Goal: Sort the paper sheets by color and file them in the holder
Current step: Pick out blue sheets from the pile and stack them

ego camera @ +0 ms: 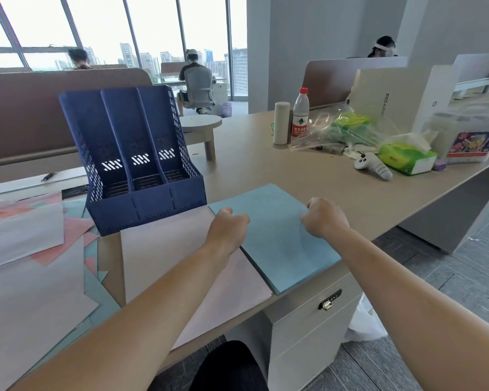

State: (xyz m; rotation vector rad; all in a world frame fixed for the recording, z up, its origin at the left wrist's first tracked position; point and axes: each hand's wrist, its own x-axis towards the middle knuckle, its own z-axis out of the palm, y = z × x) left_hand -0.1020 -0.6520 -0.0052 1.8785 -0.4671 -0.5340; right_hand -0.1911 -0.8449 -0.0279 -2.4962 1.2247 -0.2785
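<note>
A stack of blue paper sheets (pixel 277 244) lies flat on the desk in front of me. My left hand (pixel 227 225) rests curled on its left edge, and my right hand (pixel 323 217) is curled on its right edge; whether they grip the sheets is unclear. To the left of the blue stack lies a pile of pale pink sheets (pixel 175 258). A dark blue three-slot file holder (pixel 133 162) stands behind the pink pile, and all its slots look empty. Mixed loose sheets in white, pink and teal (pixel 34 249) are spread at the far left.
At the back right stand a water bottle (pixel 300 115), a white cylinder (pixel 281 122), plastic bags, a green tissue pack (pixel 407 158), a white controller (pixel 371 165) and boxes. A pen (pixel 48 176) lies at the left. A drawer cabinet (pixel 308 320) sits under the desk edge.
</note>
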